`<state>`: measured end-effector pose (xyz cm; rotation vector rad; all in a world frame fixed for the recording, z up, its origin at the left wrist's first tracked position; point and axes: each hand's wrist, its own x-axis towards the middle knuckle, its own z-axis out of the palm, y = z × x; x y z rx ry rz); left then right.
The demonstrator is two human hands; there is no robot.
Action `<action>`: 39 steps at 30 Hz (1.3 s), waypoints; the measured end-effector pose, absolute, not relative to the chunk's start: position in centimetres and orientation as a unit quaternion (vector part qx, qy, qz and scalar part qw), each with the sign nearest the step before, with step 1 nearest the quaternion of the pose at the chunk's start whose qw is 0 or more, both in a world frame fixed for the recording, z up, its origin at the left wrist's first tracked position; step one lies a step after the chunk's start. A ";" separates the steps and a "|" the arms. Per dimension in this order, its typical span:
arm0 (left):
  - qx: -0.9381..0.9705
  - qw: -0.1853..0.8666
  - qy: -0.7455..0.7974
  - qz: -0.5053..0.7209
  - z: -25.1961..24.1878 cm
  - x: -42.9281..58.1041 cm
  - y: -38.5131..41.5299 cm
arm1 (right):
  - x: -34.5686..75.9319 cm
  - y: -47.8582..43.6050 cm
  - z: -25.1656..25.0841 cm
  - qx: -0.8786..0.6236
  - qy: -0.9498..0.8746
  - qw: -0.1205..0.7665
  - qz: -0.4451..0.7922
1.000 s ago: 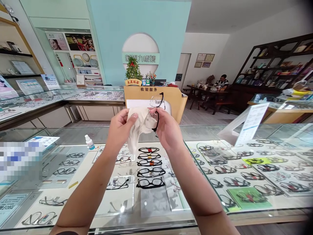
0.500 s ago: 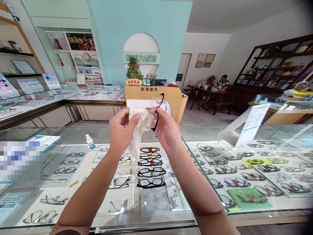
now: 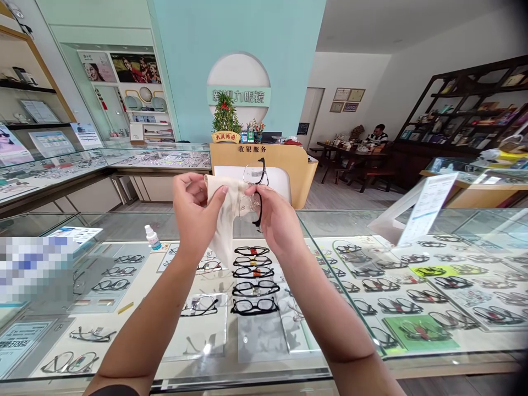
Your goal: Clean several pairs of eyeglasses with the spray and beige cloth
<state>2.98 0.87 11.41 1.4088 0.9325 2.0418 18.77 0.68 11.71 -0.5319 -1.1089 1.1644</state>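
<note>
A pale cream cloth (image 3: 225, 228) hangs from my left hand (image 3: 196, 209), pinched under the thumb with the other fingers curled behind it. My right hand (image 3: 278, 214) grips a pair of eyeglasses (image 3: 249, 207) with black temples, held on edge so one lens is above the other. The lower lens carries a small printed mark and whitish spots. The cloth's right edge lies close beside that lens; whether they touch I cannot tell. Both hands are raised above the glass display counter (image 3: 165, 374).
Inside the counter, a column of black-framed glasses (image 3: 254, 305) lies below my hands, with more frames on both sides. A small white spray bottle (image 3: 152, 237) stands at left. A slanted sign stand (image 3: 427, 209) is at right. Beyond are a wooden cashier desk (image 3: 264, 157) and a seated person (image 3: 377, 136).
Both hands have shifted slightly left. The cloth has drawn back from the lower lens, so more of that lens shows. The glasses have turned a little.
</note>
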 end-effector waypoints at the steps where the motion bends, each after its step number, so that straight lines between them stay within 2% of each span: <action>1: 0.516 0.253 0.341 0.744 11.6 2.9 0.9 | 18.7 0.7 11.6 -0.234 -0.492 0.661 0.515; 13: 0.598 0.175 0.362 0.694 11.1 2.8 0.7 | 18.1 0.4 11.4 -0.262 -0.539 0.624 0.502; 26: 0.559 0.147 0.375 0.725 11.4 1.6 1.7 | 18.1 0.8 11.2 -0.271 -0.524 0.617 0.521; 39: 0.632 0.156 0.351 0.673 10.9 3.9 0.0 | 18.2 1.3 11.2 -0.259 -0.477 0.675 0.500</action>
